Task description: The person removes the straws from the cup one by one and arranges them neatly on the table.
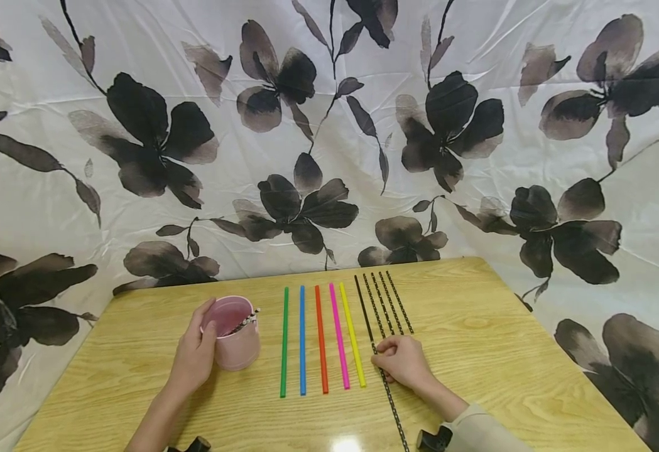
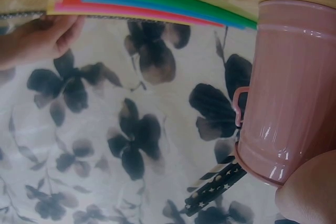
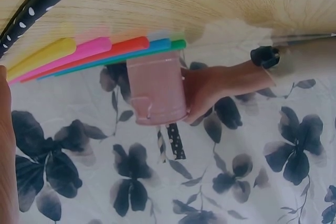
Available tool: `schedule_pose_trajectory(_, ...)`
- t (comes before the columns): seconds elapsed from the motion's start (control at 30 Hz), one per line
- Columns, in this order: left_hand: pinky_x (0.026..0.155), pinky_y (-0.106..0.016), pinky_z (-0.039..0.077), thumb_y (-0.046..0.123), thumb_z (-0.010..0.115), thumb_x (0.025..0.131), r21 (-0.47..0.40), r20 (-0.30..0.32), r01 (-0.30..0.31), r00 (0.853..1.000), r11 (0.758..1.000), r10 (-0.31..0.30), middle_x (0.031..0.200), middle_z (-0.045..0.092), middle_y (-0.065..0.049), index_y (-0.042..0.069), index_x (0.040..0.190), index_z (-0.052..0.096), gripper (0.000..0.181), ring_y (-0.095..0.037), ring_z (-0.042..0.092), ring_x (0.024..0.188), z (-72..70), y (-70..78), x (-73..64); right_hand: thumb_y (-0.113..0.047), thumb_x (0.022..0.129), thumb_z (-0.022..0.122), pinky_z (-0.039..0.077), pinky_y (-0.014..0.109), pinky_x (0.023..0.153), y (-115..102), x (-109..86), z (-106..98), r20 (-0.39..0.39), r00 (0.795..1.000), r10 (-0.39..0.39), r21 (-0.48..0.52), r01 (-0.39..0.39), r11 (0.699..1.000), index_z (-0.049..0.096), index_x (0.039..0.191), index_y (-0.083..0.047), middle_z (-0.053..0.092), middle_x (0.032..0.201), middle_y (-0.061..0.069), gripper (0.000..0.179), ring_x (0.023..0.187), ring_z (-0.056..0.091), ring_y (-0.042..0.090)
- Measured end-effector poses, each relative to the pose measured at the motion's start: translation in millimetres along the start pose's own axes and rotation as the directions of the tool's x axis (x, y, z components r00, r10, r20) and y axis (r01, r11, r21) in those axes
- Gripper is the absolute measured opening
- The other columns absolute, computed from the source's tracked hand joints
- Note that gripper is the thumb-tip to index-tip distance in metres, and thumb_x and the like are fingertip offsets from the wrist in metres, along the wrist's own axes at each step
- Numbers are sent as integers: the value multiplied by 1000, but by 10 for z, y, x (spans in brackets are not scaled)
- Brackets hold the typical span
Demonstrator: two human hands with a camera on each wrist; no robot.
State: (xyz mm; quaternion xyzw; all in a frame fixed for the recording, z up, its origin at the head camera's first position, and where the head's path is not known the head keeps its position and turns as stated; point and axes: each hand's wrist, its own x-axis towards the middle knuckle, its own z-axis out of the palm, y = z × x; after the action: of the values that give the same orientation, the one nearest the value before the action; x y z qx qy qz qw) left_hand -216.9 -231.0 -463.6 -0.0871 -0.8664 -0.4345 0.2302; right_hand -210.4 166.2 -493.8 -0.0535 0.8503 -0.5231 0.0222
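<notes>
My left hand (image 1: 198, 351) grips the left side of a pink cup (image 1: 239, 351), which stands upright on the table with a small loop near its rim (image 2: 241, 106). A few black-and-white patterned straws (image 1: 245, 322) lean out over the cup's right side. My right hand (image 1: 403, 361) pinches a black straw with white dots (image 1: 392, 405) near its far end; its near end reaches toward me past the table's front. Just beyond those fingertips lies a plain-looking black straw (image 1: 363, 304), and several dotted black straws (image 1: 382, 301) are lined up to its right.
Between the cup and my right hand, green (image 1: 284, 342), blue (image 1: 303, 339), red (image 1: 321, 339), pink (image 1: 339, 336) and yellow (image 1: 353, 336) straws lie side by side. The wooden table (image 1: 493, 351) meets a floral cloth (image 1: 306, 157) at the back.
</notes>
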Motion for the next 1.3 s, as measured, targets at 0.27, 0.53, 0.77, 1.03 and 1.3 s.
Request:
schedule_pose_trajectory(0.27,91,-49,34,22,37,95,7,6,10,1000,1000,-10,129,44,-10,22,136,32,42,-29,42,115,-5,-3,-7,-15,74,70,50,33,43,-14,4,-28,25,999,35,54,-36,998,61,90,1,61,66,9,25,46,57,19)
schedule_pose_trajectory(0.53,91,-50,33,21,38,95,9,2,5,1000,1000,-5,129,44,-10,27,135,31,42,-29,41,115,-7,-20,-2,-15,79,65,50,42,48,-358,67,-125,28,999,-22,147,18,989,62,89,0,60,69,19,19,54,57,36)
schedule_pose_trajectory(0.77,91,-49,33,18,38,94,4,-8,-4,1000,1000,4,128,44,-12,20,136,33,42,-29,42,115,-3,12,-10,-17,78,67,52,40,53,-842,235,-24,76,995,-59,231,40,972,64,91,-2,62,74,10,20,62,58,36)
schedule_pose_trajectory(1.03,91,-47,34,17,38,94,5,-9,7,1000,1000,-7,128,45,-10,18,136,33,41,-27,42,115,-2,-7,-30,-18,78,67,52,38,57,-1162,381,462,218,966,-140,396,44,917,64,95,0,63,84,13,25,67,60,27)
schedule_pose_trajectory(1.3,92,-49,33,18,39,94,6,-6,-6,1000,1000,6,129,44,-11,22,136,33,42,-28,42,115,-19,-7,-15,-12,82,62,51,42,59,-1524,365,834,212,941,-264,409,160,898,63,104,-6,61,98,13,23,80,58,39)
